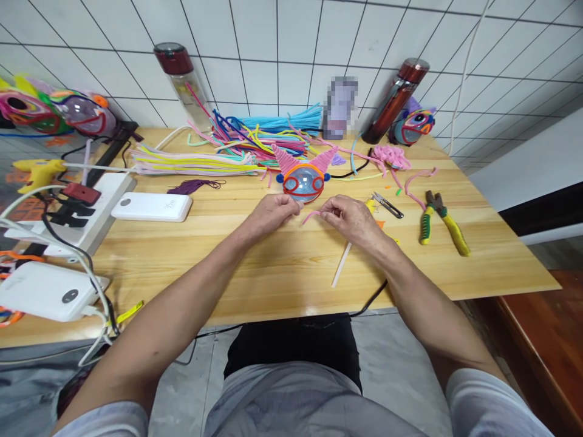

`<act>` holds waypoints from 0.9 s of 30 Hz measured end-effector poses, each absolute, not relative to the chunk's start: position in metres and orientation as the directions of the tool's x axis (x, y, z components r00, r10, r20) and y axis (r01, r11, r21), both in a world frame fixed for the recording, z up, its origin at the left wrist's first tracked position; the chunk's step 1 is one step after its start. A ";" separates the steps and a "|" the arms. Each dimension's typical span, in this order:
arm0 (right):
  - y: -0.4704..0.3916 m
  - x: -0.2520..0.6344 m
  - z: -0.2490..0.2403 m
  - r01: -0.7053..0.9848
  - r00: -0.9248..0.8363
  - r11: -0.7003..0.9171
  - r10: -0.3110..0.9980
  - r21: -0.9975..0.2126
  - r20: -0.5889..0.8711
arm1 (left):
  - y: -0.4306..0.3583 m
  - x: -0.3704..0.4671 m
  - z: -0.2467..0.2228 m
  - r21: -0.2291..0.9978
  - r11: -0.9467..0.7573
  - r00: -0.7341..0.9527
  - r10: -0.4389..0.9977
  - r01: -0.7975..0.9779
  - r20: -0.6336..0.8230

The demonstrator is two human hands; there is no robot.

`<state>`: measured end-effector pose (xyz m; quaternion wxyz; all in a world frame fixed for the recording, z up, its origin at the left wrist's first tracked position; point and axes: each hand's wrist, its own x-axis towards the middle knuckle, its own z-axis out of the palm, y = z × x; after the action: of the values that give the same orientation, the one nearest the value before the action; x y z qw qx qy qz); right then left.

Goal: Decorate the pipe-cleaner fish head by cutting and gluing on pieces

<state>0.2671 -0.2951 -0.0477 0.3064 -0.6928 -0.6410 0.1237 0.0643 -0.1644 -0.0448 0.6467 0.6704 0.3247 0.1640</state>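
Note:
My right hand pinches a short, bent piece of pink pipe cleaner between thumb and fingertips. My left hand is closed just left of it, its fingertips pressed together; what they hold, if anything, is too small to make out. Right behind both hands sits a clear ball figure with pink pointed ears, an orange band, red rings and blue pompoms at its sides. Partly hidden under my right hand and wrist lies a yellow glue gun, with a white glue stick showing below.
Bundled pipe cleaners lie behind, before two bottles. Snips and pliers rest at right. Power banks, a power strip and cables crowd the left, with another glue gun. Decorated balls stand at back left.

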 end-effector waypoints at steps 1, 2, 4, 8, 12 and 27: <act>-0.295 0.268 -0.047 0.809 0.154 0.003 0.964 -0.588 0.217 | -0.160 0.063 -0.045 0.968 0.030 0.708 0.677 0.248 -0.202; -0.295 0.269 -0.047 0.807 0.160 -0.003 0.964 -0.591 0.214 | -0.155 0.061 -0.045 0.960 0.012 0.684 0.699 0.278 -0.207; -0.295 0.270 -0.047 0.807 0.169 -0.010 0.962 -0.591 0.215 | -0.148 0.057 -0.044 0.949 -0.034 0.665 0.722 0.314 -0.194; -0.295 0.270 -0.048 0.817 0.159 0.017 0.954 -0.576 0.253 | -0.149 0.053 -0.037 0.957 -0.091 0.732 0.665 0.277 -0.149; -0.293 0.268 -0.048 0.828 0.183 0.028 0.931 -0.560 0.316 | -0.160 0.056 -0.032 0.967 -0.126 0.786 0.609 0.221 -0.100; -0.285 0.251 -0.028 0.803 0.303 -0.010 0.868 -0.596 0.393 | -0.161 0.065 -0.044 0.937 -0.327 0.671 0.723 0.125 0.163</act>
<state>0.2509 -0.2848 -0.0279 0.3848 -0.7095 -0.5888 0.0426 0.0651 -0.1609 -0.0437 0.5086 0.7595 0.2793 0.2940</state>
